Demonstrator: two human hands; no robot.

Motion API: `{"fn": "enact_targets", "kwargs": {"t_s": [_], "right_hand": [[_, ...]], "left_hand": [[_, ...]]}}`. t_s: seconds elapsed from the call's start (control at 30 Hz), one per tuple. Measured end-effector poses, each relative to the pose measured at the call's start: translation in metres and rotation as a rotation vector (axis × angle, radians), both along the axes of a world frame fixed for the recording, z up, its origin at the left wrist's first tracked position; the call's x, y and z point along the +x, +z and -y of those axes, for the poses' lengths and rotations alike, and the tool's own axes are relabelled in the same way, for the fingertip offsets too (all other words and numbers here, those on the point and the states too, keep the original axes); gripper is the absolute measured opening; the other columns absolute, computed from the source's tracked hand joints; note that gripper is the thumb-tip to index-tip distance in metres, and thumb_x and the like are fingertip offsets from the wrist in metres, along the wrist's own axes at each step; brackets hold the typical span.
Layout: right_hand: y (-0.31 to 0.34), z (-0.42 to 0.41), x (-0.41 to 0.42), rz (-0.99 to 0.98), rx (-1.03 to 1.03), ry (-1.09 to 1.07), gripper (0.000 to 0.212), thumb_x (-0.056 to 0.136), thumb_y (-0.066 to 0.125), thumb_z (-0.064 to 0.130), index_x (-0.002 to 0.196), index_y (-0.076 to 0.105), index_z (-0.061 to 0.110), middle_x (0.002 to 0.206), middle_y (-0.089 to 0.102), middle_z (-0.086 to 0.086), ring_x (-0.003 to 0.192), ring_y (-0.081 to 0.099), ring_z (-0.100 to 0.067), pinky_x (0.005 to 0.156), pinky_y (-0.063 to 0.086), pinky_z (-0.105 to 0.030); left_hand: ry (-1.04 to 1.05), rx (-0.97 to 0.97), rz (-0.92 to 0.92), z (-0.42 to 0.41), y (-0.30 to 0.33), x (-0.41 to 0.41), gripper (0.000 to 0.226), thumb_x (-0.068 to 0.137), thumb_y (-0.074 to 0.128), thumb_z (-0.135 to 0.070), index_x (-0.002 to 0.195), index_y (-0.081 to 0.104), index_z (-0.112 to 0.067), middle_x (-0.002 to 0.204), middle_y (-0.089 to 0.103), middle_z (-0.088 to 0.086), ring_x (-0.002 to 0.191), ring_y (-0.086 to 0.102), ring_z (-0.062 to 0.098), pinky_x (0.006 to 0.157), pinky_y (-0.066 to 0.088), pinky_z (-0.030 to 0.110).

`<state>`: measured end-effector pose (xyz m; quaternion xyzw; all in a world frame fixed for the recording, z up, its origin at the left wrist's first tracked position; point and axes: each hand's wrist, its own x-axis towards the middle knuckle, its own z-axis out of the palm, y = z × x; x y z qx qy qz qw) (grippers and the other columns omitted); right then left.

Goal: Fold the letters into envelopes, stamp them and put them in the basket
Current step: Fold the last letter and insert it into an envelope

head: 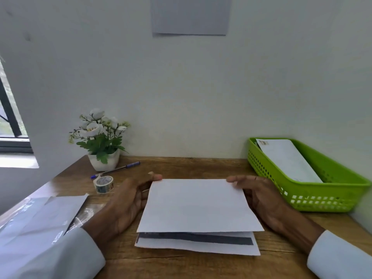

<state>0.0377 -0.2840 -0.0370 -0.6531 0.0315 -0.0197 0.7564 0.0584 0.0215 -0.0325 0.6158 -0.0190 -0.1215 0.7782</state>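
Observation:
A white letter (198,206) lies folded over on the wooden desk in front of me, its upper flap lifted above the lower part, where a dark printed band shows. My left hand (128,200) pinches the flap's far left corner. My right hand (259,196) pinches the far right corner. The green plastic basket (322,200) stands at the right, against the wall, with a stamped white envelope (287,160) lying in it. White envelopes (46,216) lie in a clear wrapper at the left.
A roll of patterned tape (104,184) and a blue pen (116,169) lie at the back left. A white pot of artificial flowers (101,141) stands behind them by the wall. A window is at the far left.

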Motion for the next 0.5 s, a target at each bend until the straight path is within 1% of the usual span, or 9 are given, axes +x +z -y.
{"fn": "enact_targets", "kwargs": {"t_s": [0.07, 0.1, 0.17, 0.23, 0.3, 0.33, 0.4, 0.43, 0.5], "right_hand": [[0.001, -0.004, -0.005, 0.021, -0.074, -0.012, 0.017, 0.08, 0.073, 0.002, 0.092, 0.079, 0.012, 0.099, 0.077, -0.016, 0.084, 0.074, -0.027, 0.068, 0.06, -0.035], [0.0, -0.006, -0.007, 0.039, -0.132, -0.006, 0.021, 0.078, 0.077, 0.003, 0.094, 0.079, 0.015, 0.099, 0.078, -0.012, 0.084, 0.075, -0.024, 0.065, 0.06, -0.032], [-0.001, -0.011, -0.011, 0.096, -0.324, -0.012, 0.027, 0.075, 0.082, 0.01, 0.099, 0.078, 0.024, 0.1, 0.078, -0.003, 0.086, 0.075, -0.017, 0.071, 0.061, -0.031], [-0.004, -0.017, -0.013, 0.195, -0.708, -0.072, 0.037, 0.077, 0.082, 0.031, 0.112, 0.072, 0.035, 0.102, 0.072, 0.014, 0.089, 0.068, -0.003, 0.077, 0.055, -0.022], [-0.004, -0.025, -0.015, 0.353, -1.144, -0.17, 0.05, 0.079, 0.074, 0.051, 0.126, 0.061, 0.04, 0.122, 0.061, 0.015, 0.119, 0.052, -0.006, 0.095, 0.036, -0.017], [-0.004, -0.029, -0.013, 0.428, -1.261, -0.192, 0.052, 0.082, 0.068, 0.056, 0.13, 0.059, 0.039, 0.138, 0.053, 0.01, 0.137, 0.036, -0.012, 0.105, 0.027, -0.021], [-0.001, -0.037, -0.012, 0.514, -1.364, -0.179, 0.051, 0.085, 0.059, 0.061, 0.131, 0.059, 0.039, 0.156, 0.035, 0.006, 0.151, 0.007, -0.016, 0.12, 0.013, -0.04], [0.0, -0.04, -0.012, 0.537, -1.395, -0.166, 0.049, 0.087, 0.055, 0.062, 0.13, 0.059, 0.04, 0.158, 0.031, 0.008, 0.152, 0.0, -0.016, 0.121, 0.008, -0.048], [0.002, -0.049, -0.014, 0.572, -1.39, -0.135, 0.044, 0.089, 0.051, 0.062, 0.125, 0.062, 0.039, 0.154, 0.038, 0.014, 0.152, 0.003, -0.015, 0.12, 0.005, -0.056]], "left_hand": [[-0.015, 0.081, 0.054, 0.002, -0.002, -0.002, 0.043, 0.07, 0.077, -0.026, 0.113, 0.07, -0.022, 0.107, 0.074, 0.012, 0.096, 0.072, 0.032, 0.079, 0.06, 0.044], [-0.007, 0.105, 0.073, 0.004, -0.002, -0.003, 0.048, 0.066, 0.081, -0.022, 0.113, 0.07, -0.025, 0.106, 0.075, 0.013, 0.096, 0.072, 0.033, 0.078, 0.06, 0.043], [0.021, 0.136, 0.109, 0.008, -0.004, -0.005, 0.049, 0.063, 0.084, -0.017, 0.11, 0.071, -0.022, 0.104, 0.075, 0.013, 0.093, 0.073, 0.031, 0.075, 0.06, 0.039], [0.033, 0.168, 0.13, 0.012, -0.004, -0.007, 0.041, 0.064, 0.085, -0.017, 0.102, 0.074, -0.015, 0.102, 0.075, 0.014, 0.093, 0.073, 0.032, 0.077, 0.059, 0.04], [0.031, 0.197, 0.15, 0.013, -0.004, -0.008, 0.034, 0.063, 0.086, -0.019, 0.096, 0.075, -0.014, 0.1, 0.076, 0.012, 0.091, 0.073, 0.031, 0.079, 0.059, 0.041], [0.026, 0.216, 0.163, 0.014, -0.005, -0.008, 0.032, 0.064, 0.085, -0.02, 0.093, 0.076, -0.015, 0.098, 0.076, 0.011, 0.089, 0.073, 0.03, 0.078, 0.06, 0.041], [0.004, 0.235, 0.189, 0.016, -0.004, -0.011, 0.028, 0.065, 0.084, -0.023, 0.091, 0.075, -0.017, 0.097, 0.076, 0.01, 0.083, 0.072, 0.027, 0.071, 0.059, 0.039], [-0.014, 0.225, 0.204, 0.019, -0.003, -0.013, 0.028, 0.065, 0.084, -0.024, 0.091, 0.074, -0.017, 0.096, 0.076, 0.011, 0.081, 0.071, 0.026, 0.067, 0.058, 0.037], [-0.056, 0.209, 0.253, 0.023, -0.001, -0.017, 0.03, 0.066, 0.083, -0.029, 0.091, 0.072, -0.017, 0.094, 0.075, 0.01, 0.08, 0.07, 0.024, 0.063, 0.056, 0.033]]}}
